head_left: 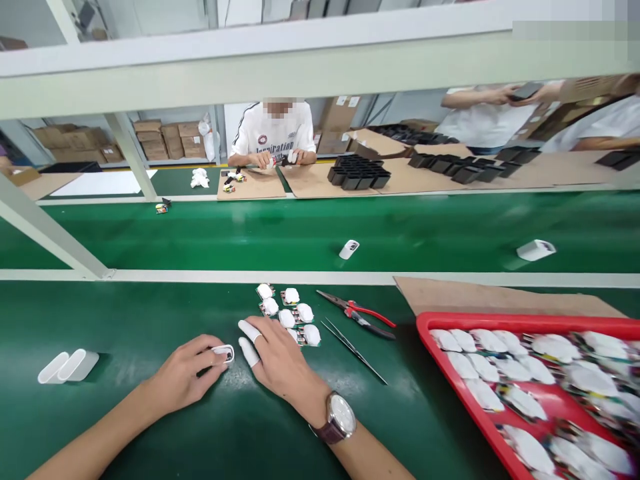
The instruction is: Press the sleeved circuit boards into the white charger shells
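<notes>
My left hand (186,373) rests on the green table and pinches a small white plastic case (223,352) between thumb and fingers. My right hand (277,363), with white finger cots on two fingers and a wristwatch, lies flat beside it, its fingertips close to the case. Just beyond the right hand lies a cluster of several small white parts with circuit pieces (290,312).
Two white shells (69,366) lie at the left. Red-handled cutters (358,314) and tweezers (353,349) lie right of the cluster. A red tray (425,325) of white parts sits at the right, cardboard (500,298) behind it. The conveyor carries white cases (349,249). Other people work across the belt.
</notes>
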`<state>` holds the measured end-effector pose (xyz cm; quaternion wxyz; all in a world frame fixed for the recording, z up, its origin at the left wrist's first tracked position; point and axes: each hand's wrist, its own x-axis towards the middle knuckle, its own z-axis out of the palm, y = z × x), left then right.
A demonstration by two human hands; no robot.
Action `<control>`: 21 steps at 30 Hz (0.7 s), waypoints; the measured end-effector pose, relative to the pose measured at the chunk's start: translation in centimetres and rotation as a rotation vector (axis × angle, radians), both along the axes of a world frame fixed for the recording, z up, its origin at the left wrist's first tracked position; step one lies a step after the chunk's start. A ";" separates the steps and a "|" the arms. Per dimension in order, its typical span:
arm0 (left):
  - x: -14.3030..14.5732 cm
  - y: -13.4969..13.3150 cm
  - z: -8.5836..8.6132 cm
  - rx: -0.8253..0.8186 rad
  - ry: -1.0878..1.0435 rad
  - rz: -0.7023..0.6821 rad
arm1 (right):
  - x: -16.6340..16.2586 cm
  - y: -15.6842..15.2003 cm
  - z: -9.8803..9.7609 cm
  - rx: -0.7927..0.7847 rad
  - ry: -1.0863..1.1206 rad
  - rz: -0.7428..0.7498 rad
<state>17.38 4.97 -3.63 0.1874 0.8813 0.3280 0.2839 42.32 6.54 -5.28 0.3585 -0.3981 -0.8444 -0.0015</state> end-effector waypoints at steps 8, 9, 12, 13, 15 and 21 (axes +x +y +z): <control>-3.3 16.3 5.1 0.027 0.192 0.548 | 2.9 3.2 -3.5 0.123 -0.238 -0.257; -3.8 18.2 5.6 0.019 0.200 0.599 | 3.0 3.2 -3.8 0.142 -0.258 -0.268; -4.9 21.0 6.4 -0.027 0.227 0.665 | 2.9 3.0 -3.8 0.172 -0.293 -0.258; -5.2 20.9 6.5 -0.039 0.233 0.667 | 2.9 2.8 -3.6 0.173 -0.286 -0.241; -6.7 19.1 6.8 -0.050 0.241 0.668 | 2.6 2.4 -3.3 0.163 -0.251 -0.202; -18.6 4.9 7.8 -0.138 0.422 0.709 | 1.9 1.1 -2.8 0.088 -0.264 -0.119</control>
